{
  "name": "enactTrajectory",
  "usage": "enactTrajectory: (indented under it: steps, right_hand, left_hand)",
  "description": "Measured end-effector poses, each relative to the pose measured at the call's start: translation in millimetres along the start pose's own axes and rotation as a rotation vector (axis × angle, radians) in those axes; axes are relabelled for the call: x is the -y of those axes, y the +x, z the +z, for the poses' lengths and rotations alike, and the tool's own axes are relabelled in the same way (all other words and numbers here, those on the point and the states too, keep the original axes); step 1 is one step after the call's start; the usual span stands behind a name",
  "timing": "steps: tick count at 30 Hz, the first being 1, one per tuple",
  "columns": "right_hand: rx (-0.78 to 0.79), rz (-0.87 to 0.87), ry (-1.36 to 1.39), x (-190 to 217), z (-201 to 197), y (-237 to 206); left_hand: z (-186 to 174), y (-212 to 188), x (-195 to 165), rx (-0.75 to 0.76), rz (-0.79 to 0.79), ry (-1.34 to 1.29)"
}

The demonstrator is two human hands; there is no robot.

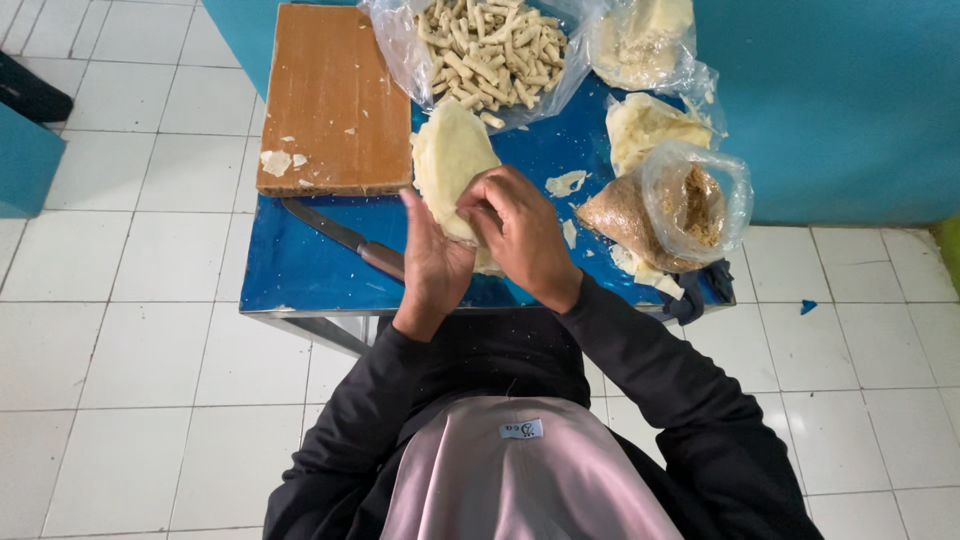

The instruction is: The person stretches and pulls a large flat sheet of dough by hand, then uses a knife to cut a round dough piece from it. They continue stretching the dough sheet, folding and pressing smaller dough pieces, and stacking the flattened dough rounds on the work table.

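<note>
Surroundings: wooden board (pixel 330 95), upper left of the table, with pale scraps on its near end. Knife (pixel 345 240) lying just below the board, blade toward the upper left, handle running under the left hand. Open clear bag of short pale sticks (pixel 490 50) at the top centre. A second clear bag (pixel 645 40) of pale stuff at top right; a loose pale wrapper pile (pixel 645 130) beneath it. Clear bag of brown crumbs (pixel 680 210) at right, mouth open toward the viewer. Small pale scraps (pixel 565 183) lie between the hands and the crumb bag. Nothing lies between the hands and the wrapper.

Item in hand: thin pale wrapper sheet (pixel 450 160), at table centre, just right of the board. Long axis runs from the far end near the stick bag down toward the person; near end hidden under the hands.

Hands: left hand (pixel 432 265) upright on edge against the sheet's left side, fingers together. Right hand (pixel 520 235) curled over the near end, fingertips pinching the sheet's edge.

Surface and room: small blue table (pixel 290 270) with a metal rim, white tiled floor (pixel 120 350), turquoise wall (pixel 830 100) behind.
</note>
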State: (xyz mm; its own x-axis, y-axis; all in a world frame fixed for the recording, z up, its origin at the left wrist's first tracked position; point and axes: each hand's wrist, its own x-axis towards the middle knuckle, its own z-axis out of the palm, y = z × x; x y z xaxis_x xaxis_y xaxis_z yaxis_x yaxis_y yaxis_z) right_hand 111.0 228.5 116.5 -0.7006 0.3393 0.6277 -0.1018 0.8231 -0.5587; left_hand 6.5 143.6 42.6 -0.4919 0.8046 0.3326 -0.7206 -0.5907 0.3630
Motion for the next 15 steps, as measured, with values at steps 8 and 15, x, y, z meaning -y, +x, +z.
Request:
enactTrajectory:
  steps: [8,15]
  right_hand:
    - [0.125,0.644,1.053,-90,-11,-6]
    - [0.034,0.857,1.316,-95,-13,-10]
  left_hand:
    - [7,1,-11,-0.115,-0.113,0.131]
    - [4,0,-12,-0.157,-0.173,0.115]
